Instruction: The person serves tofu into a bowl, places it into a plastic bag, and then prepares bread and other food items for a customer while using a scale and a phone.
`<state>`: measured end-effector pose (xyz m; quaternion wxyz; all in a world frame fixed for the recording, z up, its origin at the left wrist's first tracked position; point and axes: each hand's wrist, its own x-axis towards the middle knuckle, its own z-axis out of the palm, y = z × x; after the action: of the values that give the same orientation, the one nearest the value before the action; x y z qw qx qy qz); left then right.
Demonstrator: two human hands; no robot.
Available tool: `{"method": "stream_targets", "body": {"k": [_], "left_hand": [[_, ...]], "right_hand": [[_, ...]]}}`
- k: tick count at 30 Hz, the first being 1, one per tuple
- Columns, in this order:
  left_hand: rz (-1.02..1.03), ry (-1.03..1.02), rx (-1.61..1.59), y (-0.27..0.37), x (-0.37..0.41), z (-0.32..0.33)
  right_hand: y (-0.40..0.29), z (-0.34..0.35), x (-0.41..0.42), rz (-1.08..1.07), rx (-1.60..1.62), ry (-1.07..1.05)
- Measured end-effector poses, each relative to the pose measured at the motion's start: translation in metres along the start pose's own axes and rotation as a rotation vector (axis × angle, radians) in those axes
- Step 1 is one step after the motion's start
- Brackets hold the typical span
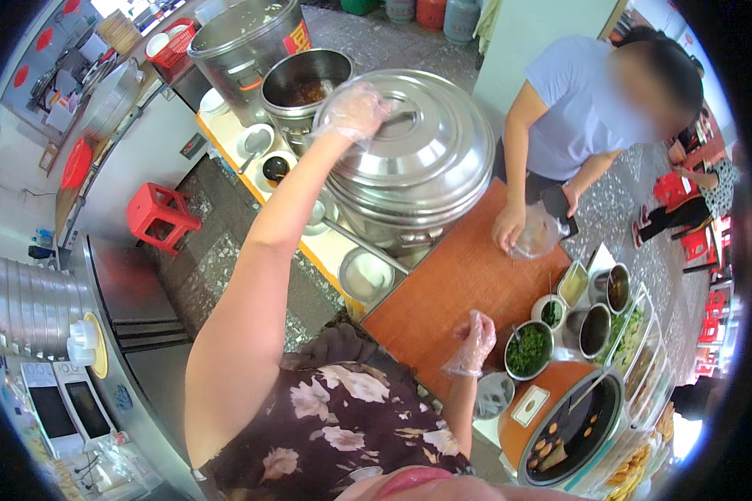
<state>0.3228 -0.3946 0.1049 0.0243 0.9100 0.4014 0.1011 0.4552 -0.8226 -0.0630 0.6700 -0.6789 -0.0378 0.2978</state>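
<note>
My left hand (358,111), in a clear plastic glove, reaches out to the handle (403,120) of a wide, domed metal lid (435,156). Its curled fingers meet the handle's near end; their far side is hidden. The lid rests on a large steel pot (395,228). Also gloved, my right hand (476,343) hovers over the brown tabletop (432,300), its fingers curled in and nothing seen in them. Close beside it stand a bowl of chopped green herbs (529,351) and a clear plastic container (494,396).
Across the table a person (564,119) holds a dark phone (561,210) and a clear plastic bag (536,235). A long-handled ladle (363,241) lies beside the pot. An orange cooker (526,407) holds dark liquid and eggs. A red stool (160,216) stands on the left floor.
</note>
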Motion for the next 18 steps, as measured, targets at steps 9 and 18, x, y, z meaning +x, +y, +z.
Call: {"method": "stream_targets", "body": {"k": [9,18], "left_hand": [[-0.017,0.224,-0.18,0.014,-0.054,0.019],[-0.222,0.398,-0.065,-0.098,-0.134,0.002]], "right_hand": [[0.043,0.02,-0.03,0.061,0.005,-0.125],[0.095,0.008,-0.065,0.212,-0.001,0.02]]}}
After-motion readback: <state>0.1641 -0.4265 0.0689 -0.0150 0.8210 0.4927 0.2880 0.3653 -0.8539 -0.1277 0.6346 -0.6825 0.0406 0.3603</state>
